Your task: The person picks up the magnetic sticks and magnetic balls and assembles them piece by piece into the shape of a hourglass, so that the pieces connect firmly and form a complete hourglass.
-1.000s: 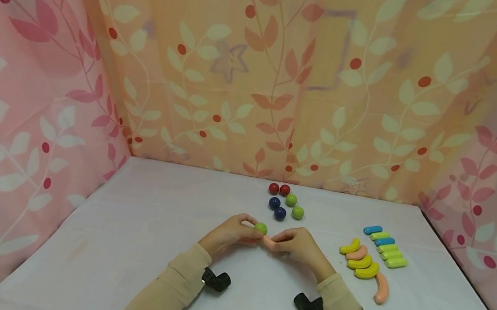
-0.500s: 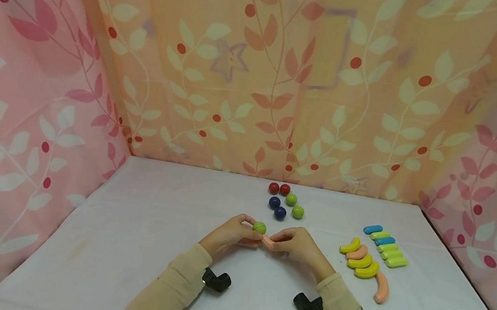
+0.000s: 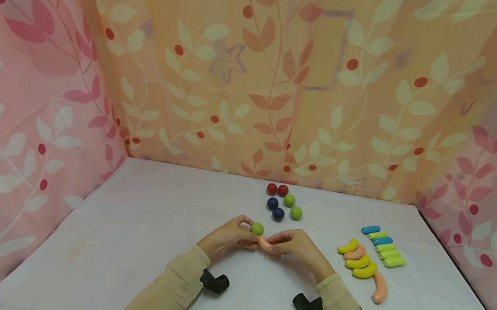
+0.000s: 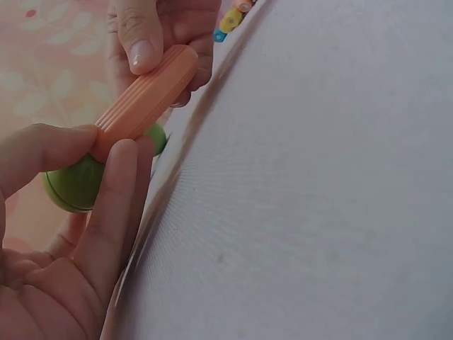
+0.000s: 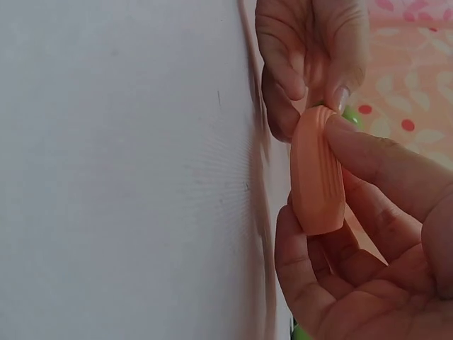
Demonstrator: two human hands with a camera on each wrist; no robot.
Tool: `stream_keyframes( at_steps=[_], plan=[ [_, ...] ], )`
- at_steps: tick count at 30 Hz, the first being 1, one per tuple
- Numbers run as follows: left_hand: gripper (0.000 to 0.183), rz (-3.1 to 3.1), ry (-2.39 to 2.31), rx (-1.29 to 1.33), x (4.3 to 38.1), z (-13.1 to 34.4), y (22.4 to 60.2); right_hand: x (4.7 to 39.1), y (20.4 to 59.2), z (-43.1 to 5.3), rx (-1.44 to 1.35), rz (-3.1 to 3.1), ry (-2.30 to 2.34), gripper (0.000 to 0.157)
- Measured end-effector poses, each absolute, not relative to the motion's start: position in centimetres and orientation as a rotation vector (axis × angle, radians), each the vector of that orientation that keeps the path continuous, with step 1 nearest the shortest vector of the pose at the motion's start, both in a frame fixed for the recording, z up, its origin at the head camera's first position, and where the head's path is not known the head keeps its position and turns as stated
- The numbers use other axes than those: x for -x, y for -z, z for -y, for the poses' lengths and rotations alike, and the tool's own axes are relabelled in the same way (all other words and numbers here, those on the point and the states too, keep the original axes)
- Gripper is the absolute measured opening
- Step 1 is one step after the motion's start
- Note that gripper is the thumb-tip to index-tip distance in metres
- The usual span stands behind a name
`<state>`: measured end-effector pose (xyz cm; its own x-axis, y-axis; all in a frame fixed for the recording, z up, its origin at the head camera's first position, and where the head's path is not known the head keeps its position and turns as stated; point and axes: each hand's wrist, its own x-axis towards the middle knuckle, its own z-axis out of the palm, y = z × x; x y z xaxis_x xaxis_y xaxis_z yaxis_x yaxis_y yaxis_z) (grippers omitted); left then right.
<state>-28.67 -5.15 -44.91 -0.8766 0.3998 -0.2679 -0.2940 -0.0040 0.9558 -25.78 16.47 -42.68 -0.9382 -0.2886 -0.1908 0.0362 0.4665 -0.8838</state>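
In the head view, both hands meet over the middle of the table. The left hand (image 3: 234,233) holds a green ball (image 3: 257,229) at its fingertips. Its thumb and fingers also pinch one end of a peach-orange curved stick (image 4: 145,92), ribbed along one face, which lies against the ball (image 4: 71,185) in the left wrist view. The right hand (image 3: 300,247) grips the stick's other end between thumb and fingers. Seen from the right wrist, the stick (image 5: 318,173) stands nearly upright and hides most of the ball. Whether stick and ball are joined cannot be made out.
Behind the hands lie two red balls (image 3: 277,190), two dark blue balls (image 3: 275,208) and two green balls (image 3: 296,212). On the right are yellow curved pieces (image 3: 364,270), peach curved pieces (image 3: 379,288), and blue (image 3: 370,230) and light green sticks (image 3: 394,262). Patterned cloth (image 3: 236,99) surrounds the table.
The whole head view has shifted slightly left. Slightly more of the peach-orange stick shows between the hands; both hands keep nearly the same place and hold.
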Motion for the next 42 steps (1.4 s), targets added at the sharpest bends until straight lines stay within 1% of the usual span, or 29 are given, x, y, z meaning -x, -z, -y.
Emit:
stream_keyframes(
  at_steps=[6, 13, 21, 25, 31, 42],
  plan=[
    [0.040, -1.785, -1.927, -0.108, 28.84, 5.22, 44.90, 25.79, 42.80, -16.82, 0.233, -2.349, 1.482, 0.031],
    [0.039, -1.769, -1.949, -0.104, 28.92, 5.50, 45.11, 25.85, 42.88, -16.89, 0.194, -2.290, 1.487, 0.033],
    [0.045, -1.764, -1.968, -0.129, 28.78, 5.51, 45.15, 25.85, 42.88, -17.09, 0.208, -2.267, 1.485, 0.032],
    [0.046, -1.753, -1.979, -0.137, 28.65, 5.43, 45.11, 25.88, 42.98, -17.07, 0.231, -2.268, 1.494, 0.034],
    [0.052, -1.758, -1.953, -0.178, 28.36, 5.23, 44.95, 25.77, 42.96, -16.90, 0.251, -2.290, 1.478, 0.036],
    [0.057, -1.765, -1.984, -0.181, 28.44, 5.41, 44.92, 25.83, 42.78, -16.59, 0.330, -2.299, 1.450, 0.036]
  ],
)
